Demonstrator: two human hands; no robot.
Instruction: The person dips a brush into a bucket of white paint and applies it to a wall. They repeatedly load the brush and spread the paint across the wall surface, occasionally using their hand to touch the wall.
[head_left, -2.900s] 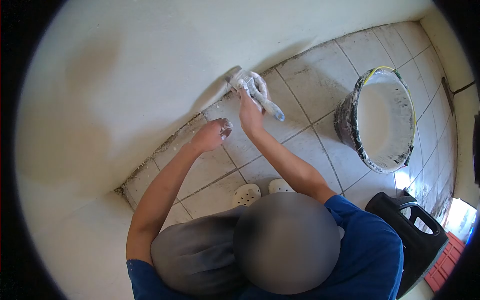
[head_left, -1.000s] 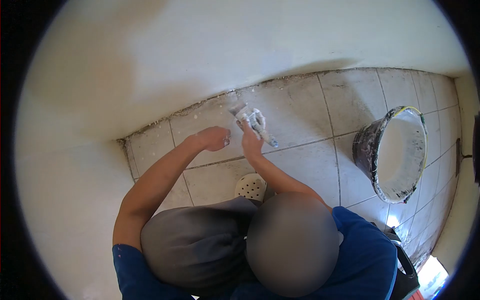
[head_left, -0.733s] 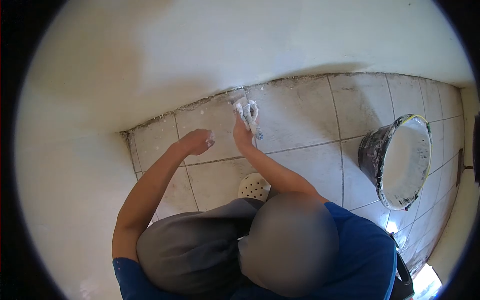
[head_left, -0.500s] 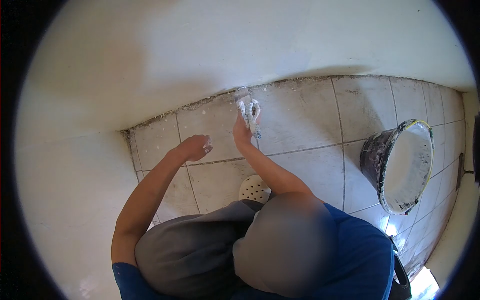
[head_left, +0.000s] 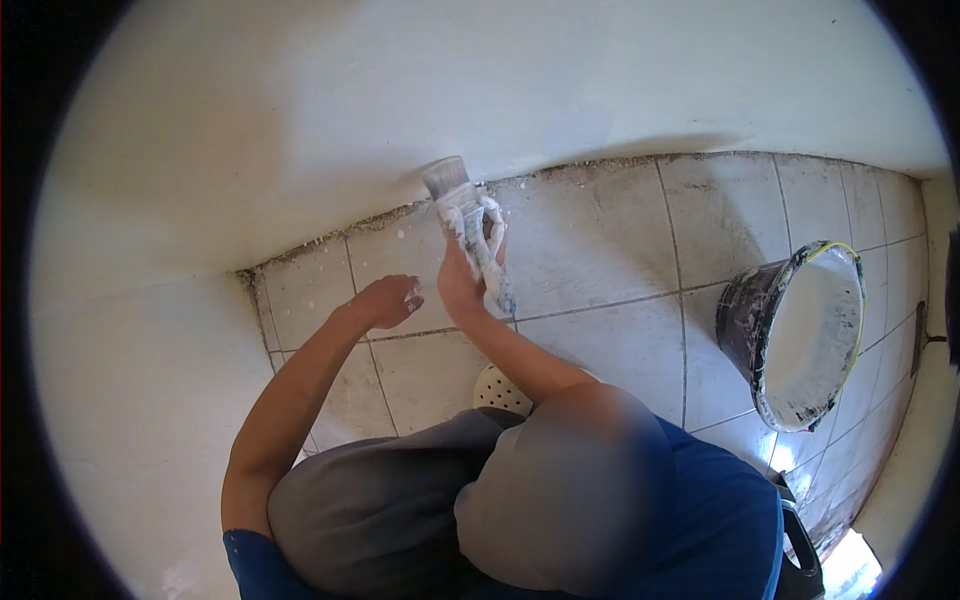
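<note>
My right hand [head_left: 463, 280] is closed around a paintbrush [head_left: 447, 178] whose handle is coated in white paint. Its wide, pale bristles are against or very close to the base of the wall [head_left: 500, 90], just above where wall and floor meet. Paint also whitens the fingers of that hand. To the left, my left hand [head_left: 388, 302] hangs over the floor tiles with its fingers curled in and white paint on the tips. Nothing shows in it, and it touches neither brush nor wall.
A dark, paint-smeared bucket [head_left: 750, 325] with white paint inside stands on the tiled floor [head_left: 600, 250] at right. A rough, dirty seam runs along the wall's foot. A perforated pale clog [head_left: 500, 390] shows below my right forearm. Another wall [head_left: 150, 370] rises at left.
The paintbrush in my right hand has moved left and its bristles have come up from the floor seam onto the lower wall. My left hand has hardly moved.
</note>
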